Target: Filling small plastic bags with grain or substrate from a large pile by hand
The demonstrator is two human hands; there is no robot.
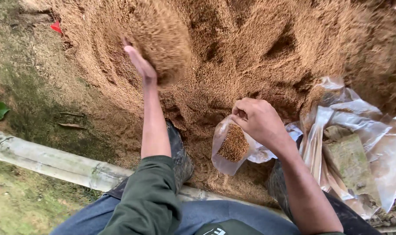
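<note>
Sawdust heap (259, 48): tan, spread across the ground, marked with scooped hollows. Bamboo pole (54, 163): lies along the near edge. Crumpled plastic sheets (372, 130): at right. Small clear bag (230, 148): part-filled with sawdust, mouth pinched shut-fingered by the right hand (259, 119). Left hand (141, 65): open, cupped, lifting a blurred scoop of sawdust.

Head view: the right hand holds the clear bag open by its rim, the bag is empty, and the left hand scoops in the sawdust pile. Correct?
Not quite. The head view shows the clear bag already partly filled with brown sawdust. The rest holds: the right hand grips its rim, and the left hand scoops in the sawdust pile.
</note>
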